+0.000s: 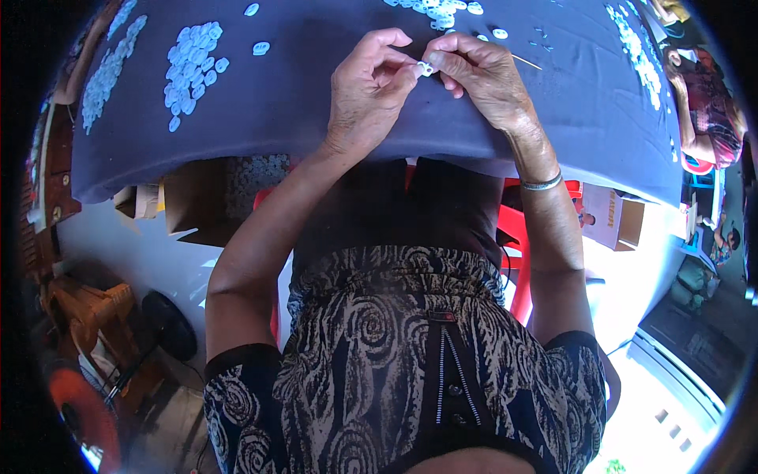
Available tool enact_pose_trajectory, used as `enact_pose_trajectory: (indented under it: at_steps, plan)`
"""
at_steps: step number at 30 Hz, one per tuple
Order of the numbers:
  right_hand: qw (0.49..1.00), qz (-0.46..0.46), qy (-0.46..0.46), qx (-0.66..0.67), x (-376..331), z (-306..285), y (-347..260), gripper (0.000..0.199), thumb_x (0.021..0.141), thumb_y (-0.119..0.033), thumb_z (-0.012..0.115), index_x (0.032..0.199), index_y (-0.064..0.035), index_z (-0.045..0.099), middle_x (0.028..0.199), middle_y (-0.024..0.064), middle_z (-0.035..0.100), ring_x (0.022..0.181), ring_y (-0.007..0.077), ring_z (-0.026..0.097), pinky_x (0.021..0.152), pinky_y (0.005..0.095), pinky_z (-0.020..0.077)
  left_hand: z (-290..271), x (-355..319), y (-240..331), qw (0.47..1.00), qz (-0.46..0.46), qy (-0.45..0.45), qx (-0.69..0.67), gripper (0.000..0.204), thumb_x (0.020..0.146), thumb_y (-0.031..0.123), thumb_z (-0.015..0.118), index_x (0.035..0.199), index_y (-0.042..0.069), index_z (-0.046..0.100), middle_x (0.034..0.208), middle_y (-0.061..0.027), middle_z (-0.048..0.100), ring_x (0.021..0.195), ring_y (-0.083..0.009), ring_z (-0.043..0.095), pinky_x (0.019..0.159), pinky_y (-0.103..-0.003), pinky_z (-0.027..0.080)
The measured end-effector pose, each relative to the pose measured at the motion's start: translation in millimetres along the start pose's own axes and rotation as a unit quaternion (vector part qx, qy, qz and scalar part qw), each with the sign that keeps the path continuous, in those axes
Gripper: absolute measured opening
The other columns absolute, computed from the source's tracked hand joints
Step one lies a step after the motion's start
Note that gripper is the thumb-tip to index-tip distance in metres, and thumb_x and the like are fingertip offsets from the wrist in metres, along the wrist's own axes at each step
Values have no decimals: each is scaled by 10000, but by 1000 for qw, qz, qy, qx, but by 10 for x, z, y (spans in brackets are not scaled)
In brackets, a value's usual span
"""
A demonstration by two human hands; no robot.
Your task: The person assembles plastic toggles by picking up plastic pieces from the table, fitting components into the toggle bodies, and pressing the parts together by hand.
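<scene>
Between my two hands, over the dark cloth, is a small white piece with dark holes (427, 69). My left hand (371, 87) pinches its left side with thumb and finger. From the other side my right hand (478, 75) closes on the same piece, thumb on top. The fingers hide part of it. A thin wooden stick (527, 62) lies just right of my right hand. Beyond my hands spreads a heap of pale oval pieces (434, 9), and one loose oval piece (261, 49) rests left of my left hand.
A dark cloth (268, 118) covers the table. Piles of pale oval pieces lie at the left (192, 67) and far left (114, 71), with more at the right (638, 55). Tiny bits (541, 35) are scattered near the stick. A cardboard box (197, 197) stands below. Another person (707, 110) sits at right.
</scene>
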State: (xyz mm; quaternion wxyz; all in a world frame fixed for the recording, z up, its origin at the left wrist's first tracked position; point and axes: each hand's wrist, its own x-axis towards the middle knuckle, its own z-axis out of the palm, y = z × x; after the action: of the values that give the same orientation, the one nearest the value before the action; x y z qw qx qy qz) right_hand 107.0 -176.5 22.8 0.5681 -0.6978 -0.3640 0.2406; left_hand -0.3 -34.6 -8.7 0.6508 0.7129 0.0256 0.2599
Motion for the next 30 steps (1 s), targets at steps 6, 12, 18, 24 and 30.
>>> enact_pose_trajectory:
  at_steps: [6,12,18,24,30]
  plan:
    - [1000,-14,1,-13,2,4,28,207,917,-211,616,999,-29,668,736,-27,599,622,28,514,512,176,423,-2,-4,5,1000,12,1,-1,333,857,-7,632,1163,19,503,890,-74,654,768,-82,615,648,-201,504]
    - [999,-20,0,-29,-8,10,14,210,908,-214,627,991,-26,668,733,-21,610,612,39,523,520,195,438,-7,-10,3,1000,9,2,9,329,856,-7,632,1158,19,507,886,-70,652,763,-87,619,650,-204,510]
    - [994,-19,34,-98,-29,79,-77,152,884,-175,645,933,-32,666,682,23,623,592,66,553,534,239,465,15,-11,3,1000,-2,13,-1,314,846,-21,635,1131,15,508,875,-68,647,749,-84,613,645,-206,523]
    - [984,-64,73,-152,-24,175,-74,138,846,-142,664,863,-6,646,632,106,610,549,136,582,524,296,470,31,-24,-38,998,-4,34,-50,271,822,-60,640,1050,1,507,858,-58,622,733,-79,598,631,-207,528]
    - [981,-83,75,-156,-55,208,-72,122,891,-151,632,896,-30,649,649,18,592,508,50,528,423,226,442,22,-31,12,995,-19,44,-85,210,838,-91,593,987,16,490,885,-82,599,766,-100,588,654,-244,523]
